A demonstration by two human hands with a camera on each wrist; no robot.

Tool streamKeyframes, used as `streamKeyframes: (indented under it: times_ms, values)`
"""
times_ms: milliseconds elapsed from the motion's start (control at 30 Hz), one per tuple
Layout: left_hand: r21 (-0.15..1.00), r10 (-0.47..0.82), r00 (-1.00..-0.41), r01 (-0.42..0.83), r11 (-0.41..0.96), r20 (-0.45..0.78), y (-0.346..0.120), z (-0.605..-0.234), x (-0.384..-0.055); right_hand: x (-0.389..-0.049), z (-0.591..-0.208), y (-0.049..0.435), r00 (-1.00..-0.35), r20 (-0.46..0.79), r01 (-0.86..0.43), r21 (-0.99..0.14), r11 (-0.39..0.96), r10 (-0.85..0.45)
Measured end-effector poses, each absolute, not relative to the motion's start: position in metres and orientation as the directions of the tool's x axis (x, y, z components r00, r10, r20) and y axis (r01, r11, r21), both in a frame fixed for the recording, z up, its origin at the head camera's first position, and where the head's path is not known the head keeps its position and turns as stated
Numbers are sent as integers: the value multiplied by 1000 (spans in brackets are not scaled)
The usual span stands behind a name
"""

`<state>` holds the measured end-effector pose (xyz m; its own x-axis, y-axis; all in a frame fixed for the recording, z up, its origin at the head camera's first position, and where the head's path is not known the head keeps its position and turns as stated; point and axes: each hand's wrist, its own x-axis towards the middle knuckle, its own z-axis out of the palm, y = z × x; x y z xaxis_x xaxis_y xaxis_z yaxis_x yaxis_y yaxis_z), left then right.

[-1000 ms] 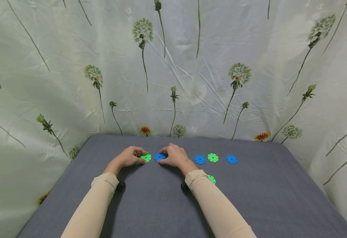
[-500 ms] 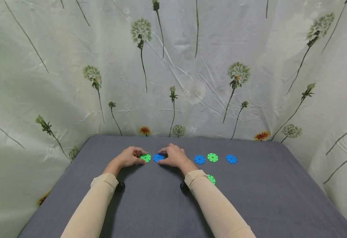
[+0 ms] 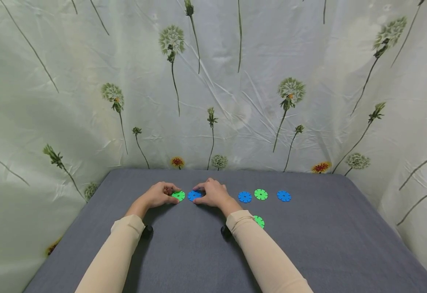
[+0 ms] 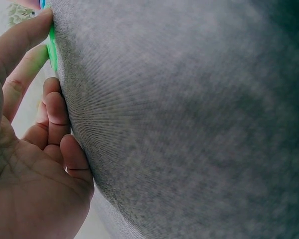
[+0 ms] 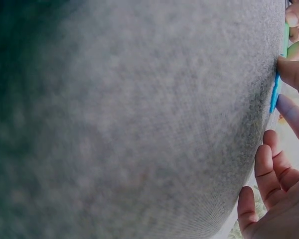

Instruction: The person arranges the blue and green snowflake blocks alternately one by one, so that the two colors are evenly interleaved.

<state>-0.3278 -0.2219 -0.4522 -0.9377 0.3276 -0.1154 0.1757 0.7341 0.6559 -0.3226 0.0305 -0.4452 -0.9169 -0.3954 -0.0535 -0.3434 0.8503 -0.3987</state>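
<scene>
On the grey cloth lies a green notched plastic disc point(image 3: 179, 196), its rim pinched between the thumb and index finger of my left hand point(image 3: 158, 194). Just right of it, a small gap away, is a blue notched disc point(image 3: 193, 196). My right hand point(image 3: 215, 194) holds that one by its near and far edges with thumb and index finger. In the left wrist view the green disc point(image 4: 53, 50) shows edge-on between fingertips, the other fingers loosely curled. The right wrist view shows the blue disc point(image 5: 275, 92) flat at the cloth, fingertips at its rim.
To the right lie a second blue disc point(image 3: 245, 197), a green disc point(image 3: 261, 194) and another blue disc point(image 3: 284, 196) in a loose row. Nearer, a green disc point(image 3: 259, 221) is partly covered by the right sleeve point(image 3: 261, 248). A flower-printed curtain point(image 3: 235, 93) hangs behind the table point(image 3: 184, 252).
The blue disc in my right hand has slid very slightly left toward the green one. Both hands otherwise keep their place; the head view has shifted a little.
</scene>
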Motion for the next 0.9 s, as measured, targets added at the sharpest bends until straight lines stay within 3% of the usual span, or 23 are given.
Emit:
streamKeyframes:
  times_ms: [900]
  values:
    - [621, 310, -947, 193, 760, -86, -220, -452, -327, -322, -448, 29, -928, -68, -312, -394, 865, -366]
